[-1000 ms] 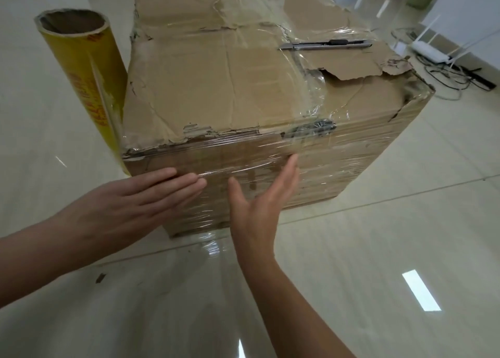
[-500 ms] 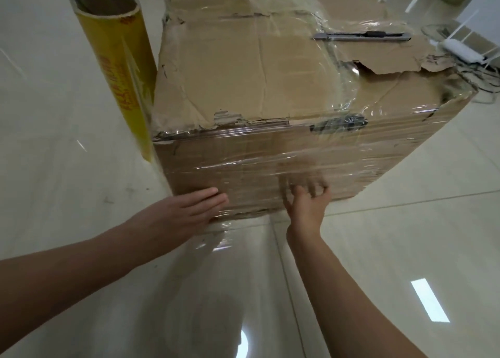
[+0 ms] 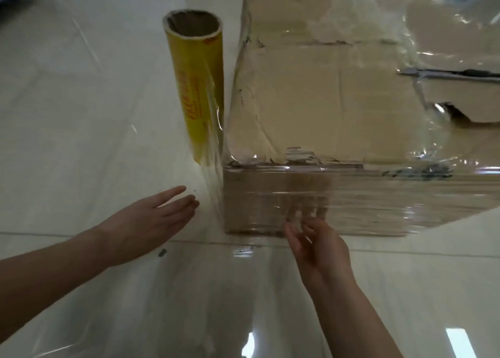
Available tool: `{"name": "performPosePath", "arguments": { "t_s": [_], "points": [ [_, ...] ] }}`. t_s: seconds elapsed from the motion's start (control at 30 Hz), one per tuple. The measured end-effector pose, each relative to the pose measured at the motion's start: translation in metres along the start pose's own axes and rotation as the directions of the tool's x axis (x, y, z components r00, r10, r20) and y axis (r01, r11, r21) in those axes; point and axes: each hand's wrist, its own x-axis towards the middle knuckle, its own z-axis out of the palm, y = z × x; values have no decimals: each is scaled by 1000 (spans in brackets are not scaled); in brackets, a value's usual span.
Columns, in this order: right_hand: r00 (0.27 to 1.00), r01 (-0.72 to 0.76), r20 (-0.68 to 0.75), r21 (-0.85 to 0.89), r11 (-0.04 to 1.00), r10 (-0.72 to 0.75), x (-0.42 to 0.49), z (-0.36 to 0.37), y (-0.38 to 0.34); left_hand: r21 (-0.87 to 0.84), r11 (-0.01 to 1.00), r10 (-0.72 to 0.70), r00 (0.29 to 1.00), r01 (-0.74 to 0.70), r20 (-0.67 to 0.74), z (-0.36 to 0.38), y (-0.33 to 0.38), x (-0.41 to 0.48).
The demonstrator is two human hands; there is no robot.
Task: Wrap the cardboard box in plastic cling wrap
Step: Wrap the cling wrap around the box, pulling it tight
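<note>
Brown film-wrapped cardboard box (image 3: 324, 100) fills upper right; left hand (image 3: 151, 219) extends straight-fingered beside it, right hand (image 3: 316, 242) loosely curled, empty, before it.

Film-wrapped cardboard box (image 3: 338, 108) beside upright cling-wrap roll (image 3: 198, 87)

Dim, greenish indoor light filling the view, white reflections glaring on the glossy floor (image 3: 81, 114) at the lower edge, cling wrap (image 3: 378, 200) glinting in streaks over the cardboard box (image 3: 297, 100), right hand (image 3: 322, 249) smearing with motion blur, upper right corner softening, frame edges bowing outward.
</note>
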Motion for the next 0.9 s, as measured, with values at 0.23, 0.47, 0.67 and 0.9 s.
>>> {"name": "performPosePath", "arguments": {
  "t_s": [0.23,0.47,0.67,0.9],
  "points": [
    [986,-120,51,-425,897,156,-90,40,2,-271,888,-327,924,372,196,-59,7,-20],
    [963,-198,-22,-737,646,269,-188,121,-54,-401,680,-518,789,614,330,-163,-68,-81],
    [980,-167,-68,-794,585,187,-240,226,-105,-481,592,-554,760,647,341,-235,-170,-112],
    [991,-131,-105,-799,587,78,-202,301,-136,-540,532,-557,750,652,356,-253,-264,-67]
  ]
}}
